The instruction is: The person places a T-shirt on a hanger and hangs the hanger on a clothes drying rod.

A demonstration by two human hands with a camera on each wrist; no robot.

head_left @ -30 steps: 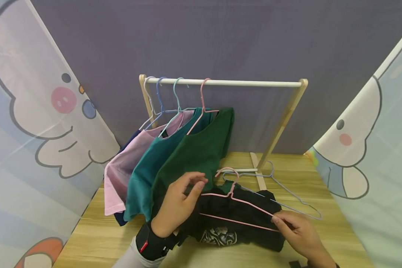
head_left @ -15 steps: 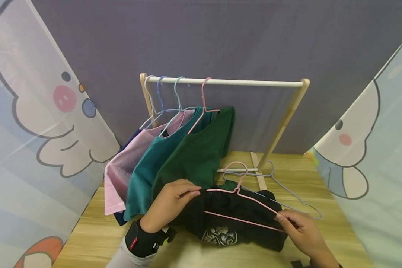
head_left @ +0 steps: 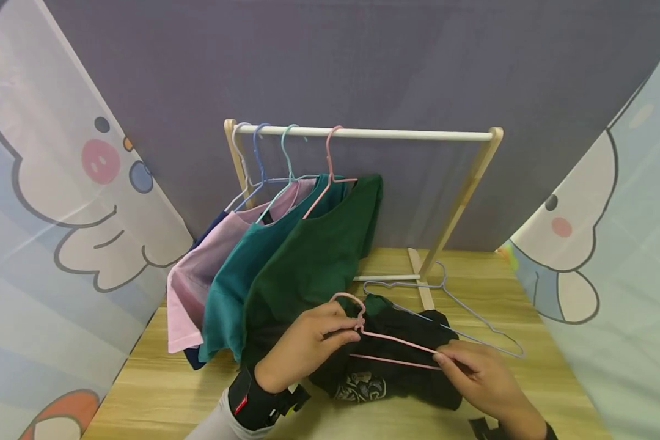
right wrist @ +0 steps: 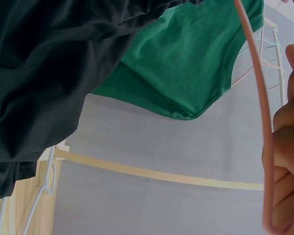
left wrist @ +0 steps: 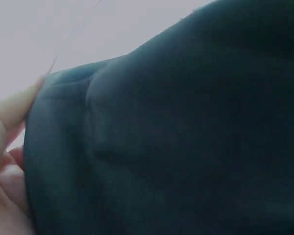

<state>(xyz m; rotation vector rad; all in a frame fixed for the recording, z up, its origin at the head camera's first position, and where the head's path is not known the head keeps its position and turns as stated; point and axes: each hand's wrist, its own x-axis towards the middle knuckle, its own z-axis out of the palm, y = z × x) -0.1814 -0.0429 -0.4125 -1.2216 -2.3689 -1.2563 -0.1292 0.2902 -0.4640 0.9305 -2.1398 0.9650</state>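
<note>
My left hand [head_left: 308, 345] pinches the neck of a pink hanger [head_left: 398, 340], just below its hook. At the hanger's right end, my right hand [head_left: 481, 376] holds the corner between thumb and fingers; the right wrist view shows its curled fingers [right wrist: 289, 147] beside the pink bar. Under and behind the hanger lies a bunched black shirt [head_left: 412, 385] with a pale print on its front. The hanger's left arm is hidden behind my left hand and the dark cloth. Dark fabric [left wrist: 176, 137] fills most of the left wrist view, with fingers at its left edge.
Behind stands a clothes rack [head_left: 418, 134] with a white rail. From its left half hang a dark green shirt [head_left: 313, 256], a teal shirt [head_left: 225, 311], a pink shirt [head_left: 198, 287] and a navy one [head_left: 194, 359]. A bluish hanger [head_left: 473, 308] lies on the wooden table [head_left: 555, 391].
My left hand first came down to the dark cloth by the hanger's left arm, then moved right to the hanger's neck. The pink hanger rose slightly, then shifted left with my right hand.
</note>
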